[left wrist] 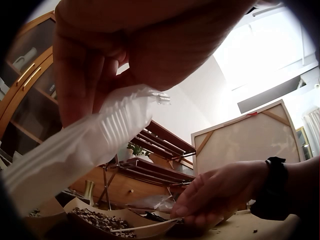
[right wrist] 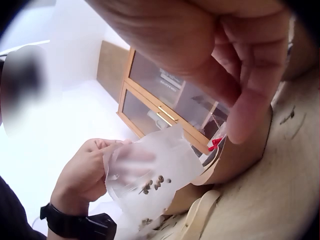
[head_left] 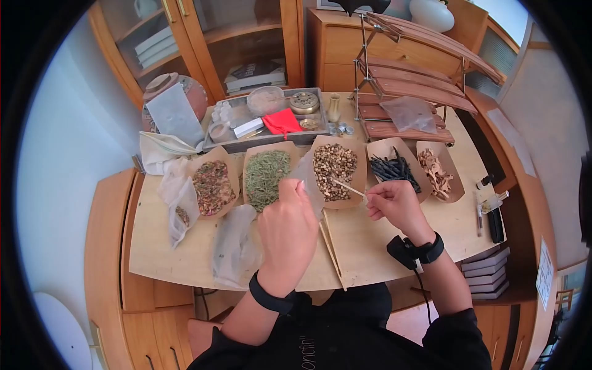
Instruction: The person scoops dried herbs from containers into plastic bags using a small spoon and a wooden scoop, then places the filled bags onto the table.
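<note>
My left hand (head_left: 288, 225) grips a translucent plastic bag (right wrist: 152, 167) by its edge. A few small brown pieces (right wrist: 157, 182) show through the bag in the right wrist view. Between thumb and fingertips, my right hand (head_left: 394, 203) pinches a thin pale stick (head_left: 349, 187). The stick's far end reaches over dried brown chopped pieces (head_left: 335, 163) heaped in a brown paper tray (head_left: 354, 200). The bag hangs at this tray's left side. Wooden tongs (head_left: 332, 253) lie on the table just below, between my hands.
Flanking trays hold dried flowers (head_left: 214, 185), green herb (head_left: 267, 176), black strips (head_left: 391, 165) and beige slices (head_left: 436, 172). More plastic bags (head_left: 234, 243) lie front left. Behind stand a grey wooden tray (head_left: 246, 145) of small items and a slatted rack (head_left: 407, 86). Small bottles (head_left: 495, 200) are at right.
</note>
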`<control>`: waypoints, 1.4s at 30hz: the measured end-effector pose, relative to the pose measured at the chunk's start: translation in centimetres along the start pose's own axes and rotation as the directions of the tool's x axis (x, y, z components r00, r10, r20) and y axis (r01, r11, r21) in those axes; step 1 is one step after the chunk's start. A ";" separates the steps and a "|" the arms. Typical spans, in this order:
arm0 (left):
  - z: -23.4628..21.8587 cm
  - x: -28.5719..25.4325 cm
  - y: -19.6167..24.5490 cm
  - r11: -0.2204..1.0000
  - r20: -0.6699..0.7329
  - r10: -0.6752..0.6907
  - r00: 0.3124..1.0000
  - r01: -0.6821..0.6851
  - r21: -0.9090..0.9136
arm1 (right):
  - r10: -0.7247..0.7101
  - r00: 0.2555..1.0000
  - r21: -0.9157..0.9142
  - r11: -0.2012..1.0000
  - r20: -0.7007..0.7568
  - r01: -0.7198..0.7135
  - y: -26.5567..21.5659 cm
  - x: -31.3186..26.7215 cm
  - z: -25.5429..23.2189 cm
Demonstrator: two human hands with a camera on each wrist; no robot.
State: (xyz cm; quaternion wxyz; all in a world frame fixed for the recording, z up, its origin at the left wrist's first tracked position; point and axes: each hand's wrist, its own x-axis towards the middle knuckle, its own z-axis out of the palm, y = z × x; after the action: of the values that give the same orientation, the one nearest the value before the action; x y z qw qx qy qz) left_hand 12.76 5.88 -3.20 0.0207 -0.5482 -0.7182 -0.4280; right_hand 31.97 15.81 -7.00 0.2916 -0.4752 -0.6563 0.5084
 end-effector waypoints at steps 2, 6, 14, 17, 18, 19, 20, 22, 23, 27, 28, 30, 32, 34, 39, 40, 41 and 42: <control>0.0 0.0 -0.1 1.000 0.005 -0.001 1.000 0.001 -0.025 | 0.023 0.999 0.076 0.997 0.027 -0.025 0.7 0.4 0.2; 0.1 0.1 -0.3 0.999 0.015 0.052 0.999 -0.052 -0.007 | 0.084 0.995 0.264 0.960 0.045 -0.093 1.6 0.4 -0.1; 0.3 0.2 -0.2 0.998 0.007 0.067 0.998 -0.067 -0.002 | 0.105 0.994 0.318 0.942 0.029 -0.109 1.6 -0.1 -0.9; 0.3 0.2 -0.1 0.998 0.014 0.059 0.998 -0.059 0.016 | 0.106 0.994 0.335 0.937 0.003 -0.101 1.7 -0.4 -1.1; 0.3 0.2 -0.1 0.998 0.011 0.058 0.998 -0.058 0.017 | 0.099 0.995 0.331 0.939 -0.006 -0.091 1.4 -0.6 -1.2; 0.4 0.2 -0.2 0.999 0.017 0.052 0.998 -0.052 0.016 | 0.091 0.996 0.327 0.941 -0.016 -0.081 1.0 -0.8 -1.3; 0.4 0.2 -0.2 0.999 0.023 0.046 0.999 -0.047 0.014 | 0.089 0.996 0.326 0.942 -0.015 -0.080 0.6 -1.0 -1.4; 0.6 0.2 -0.1 1.000 0.013 0.029 1.000 -0.029 0.006 | 0.074 0.997 0.331 0.942 -0.023 -0.062 -0.3 -1.7 -1.8; 0.6 0.2 -0.1 1.000 0.005 0.012 1.000 -0.012 -0.001 | 0.073 0.997 0.330 0.942 -0.023 -0.062 -1.0 -2.1 -1.9; 0.7 0.2 0.0 1.000 0.006 0.016 1.000 -0.016 0.000 | 0.015 1.000 0.323 0.946 -0.004 -0.013 -4.2 -3.9 -2.5; 0.6 0.2 0.1 1.000 0.016 0.008 1.000 -0.008 -0.006 | -0.001 1.000 0.323 0.947 0.011 -0.002 -4.9 -4.3 -2.5; 0.6 0.2 0.1 1.000 0.025 -0.001 1.000 0.001 -0.013 | -0.005 1.000 0.313 0.950 0.027 -0.004 -5.9 -4.9 -2.5; 0.7 0.3 0.0 1.000 0.021 -0.005 1.000 0.005 0.004 | -0.011 0.999 0.301 0.954 0.045 -0.003 -6.5 -5.2 -2.4; 0.8 0.2 0.0 1.000 0.017 -0.010 1.000 0.010 0.004 | -0.027 0.996 0.258 0.966 0.086 0.004 -6.9 -5.4 -2.1; 0.6 0.2 0.3 1.000 0.026 -0.011 1.000 0.011 -0.005 | -0.160 0.987 -0.010 0.987 0.035 0.160 -7.6 -6.3 -0.3; 0.5 0.1 0.3 1.000 0.026 -0.008 1.000 0.008 0.002 | -0.244 0.970 -0.178 0.953 0.020 0.244 -7.9 -6.6 0.0; 0.5 0.1 0.4 1.000 0.025 -0.005 1.000 0.004 0.010 | -0.382 0.924 -0.308 0.879 0.002 0.364 -8.2 -6.9 0.1; 0.5 0.0 0.3 1.000 0.027 -0.005 1.000 0.004 0.009 | -0.380 0.925 -0.309 0.880 0.001 0.362 -8.3 -7.1 0.2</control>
State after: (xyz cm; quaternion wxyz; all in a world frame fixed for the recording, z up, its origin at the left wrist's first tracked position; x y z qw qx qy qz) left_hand 13.20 6.23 -3.31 0.0125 -0.5522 -0.7215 -0.4175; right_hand 31.82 8.93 1.50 0.3264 -0.3947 -0.7963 0.3219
